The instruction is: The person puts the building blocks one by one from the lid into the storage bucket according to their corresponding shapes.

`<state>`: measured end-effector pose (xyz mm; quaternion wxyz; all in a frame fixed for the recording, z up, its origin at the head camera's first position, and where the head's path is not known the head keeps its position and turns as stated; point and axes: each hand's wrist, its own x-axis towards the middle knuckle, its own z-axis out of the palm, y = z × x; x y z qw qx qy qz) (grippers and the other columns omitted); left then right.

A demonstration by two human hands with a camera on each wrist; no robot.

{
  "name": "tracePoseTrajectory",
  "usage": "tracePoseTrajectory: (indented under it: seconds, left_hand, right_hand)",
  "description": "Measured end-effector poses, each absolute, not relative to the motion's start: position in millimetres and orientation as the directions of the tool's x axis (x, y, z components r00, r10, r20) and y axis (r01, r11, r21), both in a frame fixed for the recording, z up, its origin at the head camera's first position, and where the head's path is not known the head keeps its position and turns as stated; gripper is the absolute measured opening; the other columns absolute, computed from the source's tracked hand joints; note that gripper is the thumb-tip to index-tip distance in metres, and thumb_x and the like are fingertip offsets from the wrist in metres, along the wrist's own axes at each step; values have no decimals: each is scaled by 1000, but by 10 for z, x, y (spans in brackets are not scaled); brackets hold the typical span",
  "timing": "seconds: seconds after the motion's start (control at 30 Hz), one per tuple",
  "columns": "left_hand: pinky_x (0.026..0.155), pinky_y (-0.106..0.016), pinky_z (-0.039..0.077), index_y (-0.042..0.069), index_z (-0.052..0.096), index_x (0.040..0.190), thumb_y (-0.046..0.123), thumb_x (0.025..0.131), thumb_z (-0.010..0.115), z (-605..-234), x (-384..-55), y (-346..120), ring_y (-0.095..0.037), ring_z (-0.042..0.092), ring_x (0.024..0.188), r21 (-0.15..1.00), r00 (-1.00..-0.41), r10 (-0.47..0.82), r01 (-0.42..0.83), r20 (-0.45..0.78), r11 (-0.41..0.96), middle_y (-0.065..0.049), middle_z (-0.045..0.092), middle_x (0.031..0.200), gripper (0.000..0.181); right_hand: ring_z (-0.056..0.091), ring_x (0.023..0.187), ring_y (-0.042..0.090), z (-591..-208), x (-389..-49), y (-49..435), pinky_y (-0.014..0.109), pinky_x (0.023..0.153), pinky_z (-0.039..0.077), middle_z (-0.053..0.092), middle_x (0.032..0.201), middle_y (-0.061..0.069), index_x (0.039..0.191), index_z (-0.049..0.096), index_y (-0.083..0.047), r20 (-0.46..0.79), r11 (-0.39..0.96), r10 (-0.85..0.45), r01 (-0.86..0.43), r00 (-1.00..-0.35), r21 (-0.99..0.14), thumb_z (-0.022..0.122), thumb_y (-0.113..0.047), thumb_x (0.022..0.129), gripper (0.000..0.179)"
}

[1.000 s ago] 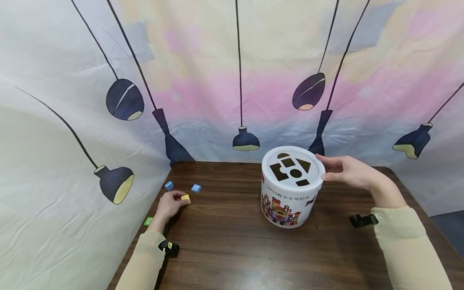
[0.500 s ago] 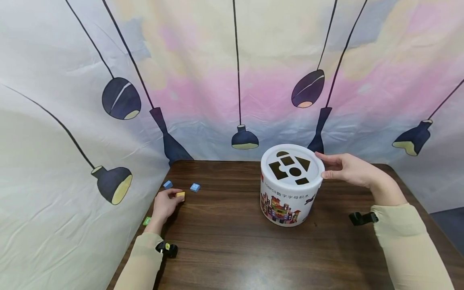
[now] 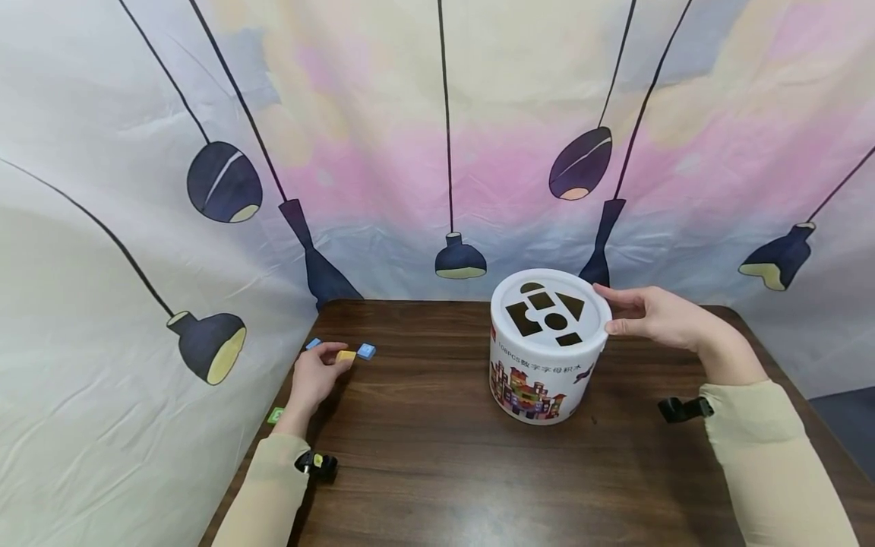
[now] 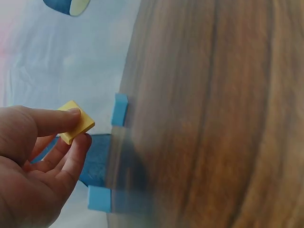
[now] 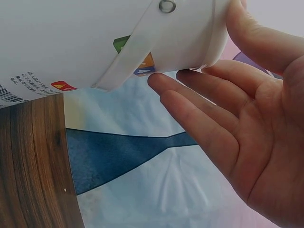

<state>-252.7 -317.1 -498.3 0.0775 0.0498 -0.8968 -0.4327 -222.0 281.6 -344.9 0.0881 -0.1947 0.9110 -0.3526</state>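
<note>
My left hand [image 3: 317,381] pinches a small yellow square block [image 3: 346,355] between thumb and fingers at the table's far left. In the left wrist view the yellow block [image 4: 83,125] is tilted, with one corner pointing down. A blue block [image 3: 366,351] lies just right of it, and another blue block [image 3: 313,343] is partly hidden behind the fingers. On the right, my right hand [image 3: 659,323] touches the lid edge of a white block bucket [image 3: 540,380]. In the right wrist view its fingers [image 5: 199,123] extend fairly straight along the bucket's side, with the thumb at the rim.
Shaped holes are cut in the bucket's lid [image 3: 588,308], and a white handle [image 5: 126,52] hangs at its side. A green block [image 3: 276,415] lies by the left table edge, beside my wrist. Behind the brown table [image 3: 437,471] hangs a cloth printed with lamps [image 3: 383,152].
The left hand, keeping the yellow block pinched, first drew slightly left, then moved a little farther back toward the blue blocks. The right hand stays at the bucket's rim.
</note>
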Motion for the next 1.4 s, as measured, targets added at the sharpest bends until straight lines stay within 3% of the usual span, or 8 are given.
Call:
tracePoseTrajectory:
  seconds: [0.23, 0.73, 1.0, 1.4]
  left_hand:
    - [80, -31, 53, 1, 73, 129, 13, 95, 82, -4852, -2536, -3018, -32, 68, 102, 807, -982, -145, 15, 125, 591, -19, 73, 114, 37]
    - [73, -20, 55, 1, 74, 131, 10, 99, 78, -4631, -2565, -2693, -27, 72, 96, 828, -978, -67, 131, 199, 545, -18, 73, 110, 34]
    - [76, -23, 58, 5, 75, 132, 12, 100, 77, -4365, -2570, -2353, -29, 72, 100, 835, -965, 18, 235, 261, 498, -16, 73, 115, 33]
    - [81, -22, 59, 2, 77, 128, 10, 97, 82, -4048, -2522, -1813, -29, 71, 99, 861, -932, 86, 358, 352, 362, -16, 74, 111, 32]
  right_hand:
    - [43, 148, 49, -3427, -2226, 2816, 67, 110, 45, 49, 160, 20, 163, 43, -3, -20, 673, -422, -298, -906, -677, 80, -30, 98, 79]
    - [43, 148, 48, -3435, -2227, 2817, 66, 109, 46, 51, 159, 20, 163, 43, -3, -12, 667, -426, -305, -905, -679, 80, -30, 99, 79]
    - [45, 146, 48, -3406, -2225, 2823, 66, 110, 46, 53, 156, 21, 163, 41, -3, -20, 680, -425, -305, -905, -667, 80, -30, 99, 80]
    - [44, 147, 48, -3421, -2214, 2821, 66, 109, 46, 55, 155, 22, 163, 41, -3, -23, 663, -429, -298, -903, -686, 79, -30, 100, 79]
